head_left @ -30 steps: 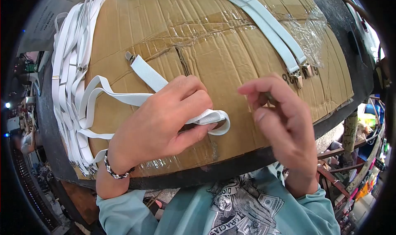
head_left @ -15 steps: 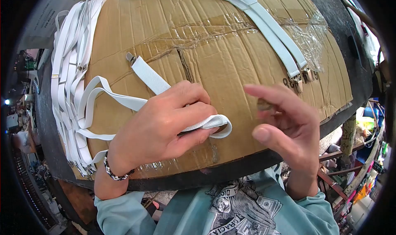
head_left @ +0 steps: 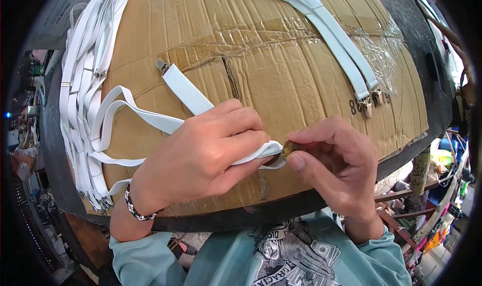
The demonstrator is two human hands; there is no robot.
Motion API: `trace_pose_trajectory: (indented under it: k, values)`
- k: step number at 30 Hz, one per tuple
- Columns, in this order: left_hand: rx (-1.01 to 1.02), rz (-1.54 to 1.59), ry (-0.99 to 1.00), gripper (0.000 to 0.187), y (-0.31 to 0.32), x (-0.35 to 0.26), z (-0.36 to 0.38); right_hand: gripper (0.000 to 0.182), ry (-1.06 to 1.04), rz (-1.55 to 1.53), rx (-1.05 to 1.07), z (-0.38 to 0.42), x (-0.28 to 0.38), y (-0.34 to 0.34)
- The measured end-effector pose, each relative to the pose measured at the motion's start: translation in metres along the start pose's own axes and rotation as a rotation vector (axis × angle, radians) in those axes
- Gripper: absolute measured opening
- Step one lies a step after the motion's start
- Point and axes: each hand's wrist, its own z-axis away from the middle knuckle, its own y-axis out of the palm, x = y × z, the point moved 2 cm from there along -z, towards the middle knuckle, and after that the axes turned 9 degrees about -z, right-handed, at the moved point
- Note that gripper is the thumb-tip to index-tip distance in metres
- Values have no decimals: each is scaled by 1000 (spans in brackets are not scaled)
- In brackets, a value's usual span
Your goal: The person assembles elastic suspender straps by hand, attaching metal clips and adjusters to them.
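My left hand (head_left: 206, 153) is closed on a folded white elastic suspender strap (head_left: 258, 152), whose looped end sticks out past the thumb and fingers. A brown patch shows inside that loop. Between the thumb and forefinger of my right hand (head_left: 334, 165) is a small brownish-yellow lump (head_left: 289, 148), held right at the loop's tip. Beyond my left hand, a strap end with a metal clip (head_left: 161, 65) lies on the cardboard (head_left: 281, 90). Thinner white straps run from my left hand toward the left.
Many white suspender straps (head_left: 83, 110) lie bunched along the cardboard's left side. At the upper right rests a pair of joined pale straps (head_left: 339, 45) with metal clips (head_left: 369, 107). Clear tape covers part of the cardboard, and the dark table edge (head_left: 241, 215) runs close to my body.
My right hand has moved left, bringing the lump to the loop's tip, and its thumb and forefinger have drawn together. My left hand keeps its hold on the strap.
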Motion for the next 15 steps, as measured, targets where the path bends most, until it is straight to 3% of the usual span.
trace_pose_trajectory:
  k: [4, 13, 15]
  values:
    - [-15, -16, 20, 33, 1, -1, 0, 13, -5, 72, 41, -2, 1, 4]
    - [4, -51, 32, 38, 2, -2, 1, 11, -239, 338, 54, -8, -8, 2]
    - [6, -59, 32, 38, 1, -4, 1, 12, -155, 261, 68, -5, -6, -3]
